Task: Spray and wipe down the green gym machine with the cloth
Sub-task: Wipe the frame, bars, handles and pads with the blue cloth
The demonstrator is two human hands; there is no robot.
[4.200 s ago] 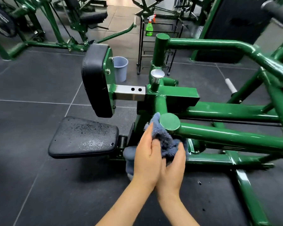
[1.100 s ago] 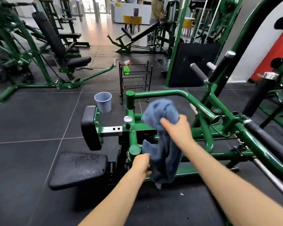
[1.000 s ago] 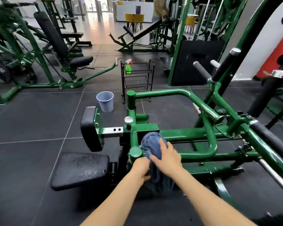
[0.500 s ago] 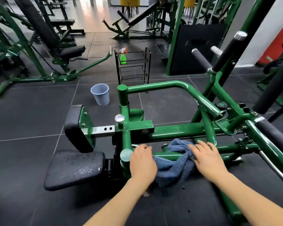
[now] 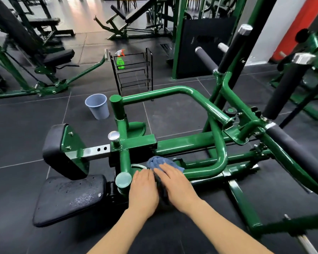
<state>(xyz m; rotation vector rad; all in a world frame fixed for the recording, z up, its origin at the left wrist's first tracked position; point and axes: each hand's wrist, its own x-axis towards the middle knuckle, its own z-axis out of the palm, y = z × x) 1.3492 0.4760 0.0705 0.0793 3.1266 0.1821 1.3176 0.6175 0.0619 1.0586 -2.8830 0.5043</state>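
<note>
Green gym machine (image 5: pixel 189 143): tubular frame, black seat pad (image 5: pixel 68 197) speckled with droplets, upright black chest pad (image 5: pixel 53 151). Blue cloth (image 5: pixel 158 162): bunched on a low frame tube near the seat post, partly covered by both hands. Left hand (image 5: pixel 143 191): fingers straight, laid flat beside the cloth, grip spread. Right hand (image 5: pixel 174 184): fingers extended over the cloth, pressing it down, grip spread. Green spray bottle (image 5: pixel 120 60): upright on black wire rack (image 5: pixel 134 74), well apart. Pale blue bucket (image 5: pixel 97 106): on floor beyond the machine
</note>
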